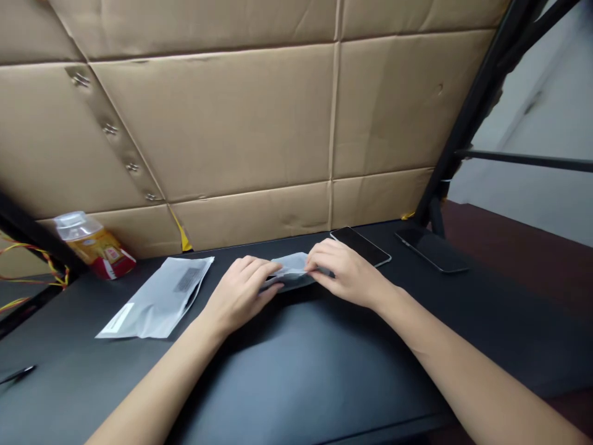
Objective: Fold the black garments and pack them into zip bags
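Note:
Between my two hands is a translucent frosted plastic bag (pixel 293 264), held just above the dark tabletop. My left hand (pixel 244 289) pinches the bag's left end between thumb and fingers. At the opposite end, my right hand (pixel 341 272) grips its edge with thumb and fingertips. A dark gap shows along the bag near my left fingers; what lies inside, if anything, I cannot make out. Left of my left hand lies another frosted bag (pixel 155 303) with a white label and a dark printed patch. Just behind my right hand rests a phone-like black slab (pixel 364 246) with a light rim.
A second black phone-like slab (pixel 430 249) lies farther right. At the back left stands a clear-lidded jar (pixel 95 244) near yellow and red wires (pixel 50 266). A pen (pixel 18 374) lies at the left edge. Cardboard (pixel 231 123) walls the back; a black metal frame (pixel 456 145) rises at right.

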Demonstrator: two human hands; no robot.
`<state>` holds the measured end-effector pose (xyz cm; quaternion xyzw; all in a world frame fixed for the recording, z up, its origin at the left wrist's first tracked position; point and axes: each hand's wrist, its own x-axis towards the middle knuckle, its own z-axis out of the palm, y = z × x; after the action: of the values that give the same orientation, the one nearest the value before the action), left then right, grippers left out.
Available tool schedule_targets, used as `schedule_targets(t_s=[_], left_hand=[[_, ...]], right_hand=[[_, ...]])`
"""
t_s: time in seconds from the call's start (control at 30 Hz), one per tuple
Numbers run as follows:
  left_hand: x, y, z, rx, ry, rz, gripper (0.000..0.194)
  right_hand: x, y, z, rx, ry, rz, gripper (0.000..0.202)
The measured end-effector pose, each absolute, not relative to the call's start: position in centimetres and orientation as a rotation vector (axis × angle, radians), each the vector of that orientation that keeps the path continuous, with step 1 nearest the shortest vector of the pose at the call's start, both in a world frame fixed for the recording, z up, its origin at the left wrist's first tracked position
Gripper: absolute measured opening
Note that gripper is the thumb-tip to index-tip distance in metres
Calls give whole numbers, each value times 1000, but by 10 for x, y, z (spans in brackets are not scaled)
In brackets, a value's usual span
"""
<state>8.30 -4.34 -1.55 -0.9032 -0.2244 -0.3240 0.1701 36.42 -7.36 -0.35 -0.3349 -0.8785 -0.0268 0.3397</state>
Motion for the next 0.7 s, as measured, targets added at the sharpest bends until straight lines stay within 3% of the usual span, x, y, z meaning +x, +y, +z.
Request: schedule_targets(t_s=[0.1, 0.2, 0.37, 0.53, 0.7], left_hand=[[82, -44, -15, -2582, -652, -816, 12], [83, -50, -3, -2731, -652, -732, 16], [103, -46, 1, -2818, -951, -1006, 33], [123, -27, -43, -2938, -1132, -643, 60], [122, -34, -54, -2978, -1160, -573, 72]], right_hand=[[363, -75, -4, -913, -2354, -55, 11], [363, -78, -3, -932, -2430, 91, 11], [351, -77, -8, -968, -2158, 227, 25], [331, -71, -38, -1196, -2232, 287, 60], [329, -76, -47, -1307, -2381, 456, 73]])
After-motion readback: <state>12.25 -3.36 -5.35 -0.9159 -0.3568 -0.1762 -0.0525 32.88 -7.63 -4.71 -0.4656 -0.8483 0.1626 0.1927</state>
